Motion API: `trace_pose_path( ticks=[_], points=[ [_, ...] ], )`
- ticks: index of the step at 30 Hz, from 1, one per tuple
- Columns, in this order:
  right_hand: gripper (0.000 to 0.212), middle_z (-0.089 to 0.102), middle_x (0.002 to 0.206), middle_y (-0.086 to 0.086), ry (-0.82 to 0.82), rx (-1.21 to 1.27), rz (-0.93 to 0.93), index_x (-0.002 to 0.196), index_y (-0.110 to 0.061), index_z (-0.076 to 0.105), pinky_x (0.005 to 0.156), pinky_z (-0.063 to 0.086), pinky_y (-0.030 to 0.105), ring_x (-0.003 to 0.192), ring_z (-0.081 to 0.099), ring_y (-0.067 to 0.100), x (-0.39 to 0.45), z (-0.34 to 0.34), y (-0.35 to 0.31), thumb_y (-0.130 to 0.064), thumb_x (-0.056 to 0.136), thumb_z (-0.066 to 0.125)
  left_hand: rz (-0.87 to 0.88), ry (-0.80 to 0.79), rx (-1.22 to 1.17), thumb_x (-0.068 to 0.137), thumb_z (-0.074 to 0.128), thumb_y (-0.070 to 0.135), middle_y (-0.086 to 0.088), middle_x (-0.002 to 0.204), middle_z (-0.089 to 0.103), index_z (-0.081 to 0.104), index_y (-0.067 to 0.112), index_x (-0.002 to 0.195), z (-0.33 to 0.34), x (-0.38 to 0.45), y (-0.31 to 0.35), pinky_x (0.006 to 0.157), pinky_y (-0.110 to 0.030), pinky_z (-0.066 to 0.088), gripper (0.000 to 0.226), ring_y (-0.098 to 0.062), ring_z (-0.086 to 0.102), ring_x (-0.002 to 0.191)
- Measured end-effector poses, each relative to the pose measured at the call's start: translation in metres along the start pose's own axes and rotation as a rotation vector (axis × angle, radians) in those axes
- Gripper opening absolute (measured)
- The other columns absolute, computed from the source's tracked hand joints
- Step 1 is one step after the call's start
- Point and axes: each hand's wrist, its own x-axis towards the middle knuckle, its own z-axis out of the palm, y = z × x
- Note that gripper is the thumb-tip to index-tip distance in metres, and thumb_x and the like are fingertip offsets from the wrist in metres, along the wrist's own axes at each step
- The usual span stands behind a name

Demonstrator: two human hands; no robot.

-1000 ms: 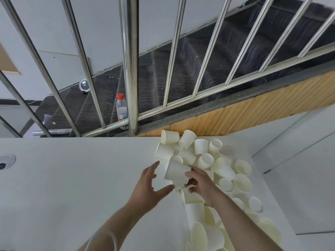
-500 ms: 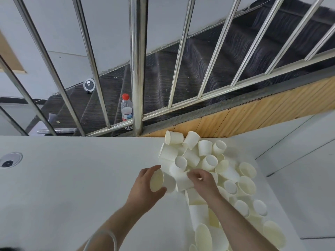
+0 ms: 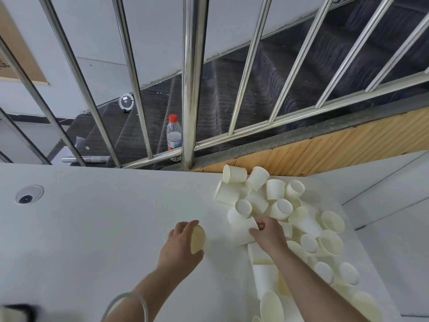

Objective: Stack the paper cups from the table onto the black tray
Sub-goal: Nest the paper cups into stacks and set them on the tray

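Note:
A heap of white paper cups (image 3: pixel 274 203) lies along the right side of the white table (image 3: pixel 104 228). My left hand (image 3: pixel 180 247) grips one paper cup (image 3: pixel 198 239), its open mouth facing right, out over the bare tabletop left of the heap. My right hand (image 3: pixel 270 233) grips another cup (image 3: pixel 243 234) lying on its side at the heap's left edge. A dark blurred shape (image 3: pixel 17 309) shows at the bottom left corner; it may be the black tray, but I cannot tell.
A steel railing (image 3: pixel 192 89) runs along the table's far edge, with dark stairs behind it. A plastic bottle with a red cap (image 3: pixel 174 137) stands beyond the rail. A round cable port (image 3: pixel 29 194) sits in the table at far left.
My left hand has carried its cup leftward, away from the heap. My right hand has closed round another cup at the heap's edge. The view has shifted slightly left.

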Motion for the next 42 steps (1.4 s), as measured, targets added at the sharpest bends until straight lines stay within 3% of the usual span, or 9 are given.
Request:
trace_pose_path(
  ticks=[6,11,15,19,24,26,30,42],
  points=[
    [0.003,0.066,0.08,-0.007,-0.005,-0.084,-0.175,0.082,-0.015,0.066,0.066,0.048,0.026,0.078,0.061,0.014,-0.018,0.008,-0.012,-0.018,0.084,0.066,0.024,-0.004,0.051,0.083,0.063,0.03,0.011,0.14,0.032,0.026,0.033,0.144,0.002,0.001,-0.001,0.088,-0.028,0.05,0.072,-0.014,0.037,0.126],
    [0.012,0.061,0.101,-0.007,-0.169,-0.401,-0.454,0.095,-0.02,0.067,0.074,0.043,0.023,0.093,0.059,0.013,-0.041,0.017,-0.018,-0.024,0.091,0.057,0.04,-0.029,0.114,0.082,0.06,0.024,0.01,0.141,0.032,0.026,0.032,0.144,0.007,-0.002,-0.009,0.088,-0.027,0.049,0.071,-0.016,0.035,0.127],
    [0.017,0.055,0.111,-0.008,-0.241,-0.501,-0.533,0.104,-0.02,0.067,0.08,0.046,0.026,0.098,0.06,0.016,-0.049,0.023,-0.016,-0.024,0.091,0.056,0.072,-0.03,0.153,0.082,0.058,0.019,0.009,0.143,0.03,0.025,0.03,0.146,0.01,-0.004,-0.014,0.088,-0.025,0.048,0.072,-0.017,0.033,0.13],
    [0.047,0.04,0.122,-0.01,-0.232,-0.554,-0.565,0.124,-0.023,0.053,0.078,0.041,0.024,0.108,0.05,0.012,-0.052,0.025,-0.016,-0.041,0.082,0.068,0.105,-0.038,0.186,0.084,0.059,0.023,0.007,0.147,0.026,0.021,0.031,0.147,0.01,-0.005,-0.014,0.091,-0.025,0.047,0.075,-0.018,0.03,0.134],
    [0.091,0.01,0.153,-0.003,-0.23,-0.608,-0.589,0.149,-0.03,0.021,0.106,0.037,0.036,0.141,0.012,0.02,-0.054,0.037,-0.02,-0.048,0.075,0.072,0.135,-0.051,0.185,0.083,0.064,0.034,0.008,0.151,0.023,0.021,0.03,0.147,0.01,-0.006,-0.017,0.096,-0.027,0.045,0.078,-0.018,0.027,0.136],
    [0.086,0.009,0.156,-0.001,-0.27,-0.625,-0.576,0.151,-0.026,0.018,0.105,0.04,0.038,0.143,0.011,0.022,-0.055,0.043,-0.023,-0.037,0.082,0.068,0.147,-0.049,0.181,0.084,0.063,0.033,0.009,0.149,0.026,0.023,0.03,0.147,0.012,-0.006,-0.017,0.096,-0.027,0.045,0.075,-0.017,0.029,0.135],
    [0.07,0.028,0.146,-0.003,-0.263,-0.567,-0.553,0.149,-0.023,0.027,0.097,0.047,0.033,0.135,0.028,0.022,-0.06,0.05,-0.027,-0.017,0.087,0.06,0.152,-0.025,0.14,0.082,0.062,0.024,0.009,0.144,0.031,0.028,0.03,0.145,0.012,-0.008,-0.018,0.09,-0.025,0.047,0.071,-0.017,0.036,0.128],
    [0.068,0.032,0.14,-0.008,-0.09,-0.474,-0.561,0.146,-0.027,0.032,0.093,0.048,0.029,0.131,0.03,0.015,-0.122,0.028,-0.038,-0.02,0.085,0.06,0.183,0.016,0.034,0.079,0.061,0.025,0.005,0.138,0.031,0.028,0.033,0.143,-0.013,-0.055,-0.009,0.09,-0.027,0.048,0.073,-0.019,0.044,0.121]
  ],
)
